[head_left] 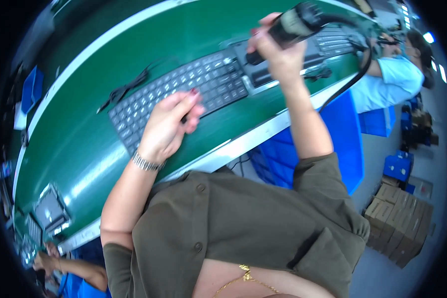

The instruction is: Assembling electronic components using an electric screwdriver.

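A black keyboard (pixel 214 74) lies aslant on the green work table (pixel 149 37). My left hand (pixel 170 119) is over its near edge with fingers curled closed; a small dark bit shows between them, too hidden to name. Raised over the table's right part, my right hand (pixel 282 57) grips a thick black handheld tool (pixel 294 26) with a pale band. A black hose (pixel 350 21) runs from the tool and curves down to the right. Below that hand sits a flat black panel (pixel 262 74), probably another keyboard's underside, next to the first keyboard.
Bundled black cables (pixel 129 89) lie behind the keyboard. Another keyboard (pixel 335 42) lies further right, near a co-worker in a light blue top (pixel 392 82). Blue bins (pixel 335 141) stand below the table edge; cardboard boxes (pixel 397 218) are stacked on the floor. Another person's hands (pixel 47 260) show lower left.
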### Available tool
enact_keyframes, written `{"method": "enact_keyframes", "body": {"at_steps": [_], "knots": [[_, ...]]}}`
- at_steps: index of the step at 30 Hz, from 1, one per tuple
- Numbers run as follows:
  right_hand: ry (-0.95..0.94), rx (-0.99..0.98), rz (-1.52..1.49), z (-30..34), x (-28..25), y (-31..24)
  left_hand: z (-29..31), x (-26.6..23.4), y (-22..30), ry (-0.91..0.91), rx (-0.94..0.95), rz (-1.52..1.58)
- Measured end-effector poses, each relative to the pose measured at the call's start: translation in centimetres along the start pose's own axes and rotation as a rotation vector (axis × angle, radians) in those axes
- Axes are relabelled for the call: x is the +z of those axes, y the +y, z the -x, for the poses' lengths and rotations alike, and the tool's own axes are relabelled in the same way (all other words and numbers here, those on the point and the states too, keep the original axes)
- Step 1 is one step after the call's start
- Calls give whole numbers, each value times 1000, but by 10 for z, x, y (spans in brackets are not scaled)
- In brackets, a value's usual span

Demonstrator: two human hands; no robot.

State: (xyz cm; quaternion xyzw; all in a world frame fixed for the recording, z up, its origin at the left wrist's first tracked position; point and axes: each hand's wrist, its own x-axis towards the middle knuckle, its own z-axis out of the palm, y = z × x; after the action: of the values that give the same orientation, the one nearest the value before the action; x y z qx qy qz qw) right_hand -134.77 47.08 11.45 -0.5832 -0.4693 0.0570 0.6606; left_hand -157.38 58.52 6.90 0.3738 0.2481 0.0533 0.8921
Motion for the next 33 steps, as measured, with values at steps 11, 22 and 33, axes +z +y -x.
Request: {"method": "enact_keyframes", "body": {"at_steps": [11, 22, 33], "knots": [[318, 1038, 1023, -40, -163, 7, 22, -36, 36, 147, 101, 173], [149, 1148, 1047, -33, -201, 66, 46, -46, 28, -13, 75, 199], [-215, 1110, 940, -3, -121, 17, 57, -11, 13, 1, 2, 136]]}}
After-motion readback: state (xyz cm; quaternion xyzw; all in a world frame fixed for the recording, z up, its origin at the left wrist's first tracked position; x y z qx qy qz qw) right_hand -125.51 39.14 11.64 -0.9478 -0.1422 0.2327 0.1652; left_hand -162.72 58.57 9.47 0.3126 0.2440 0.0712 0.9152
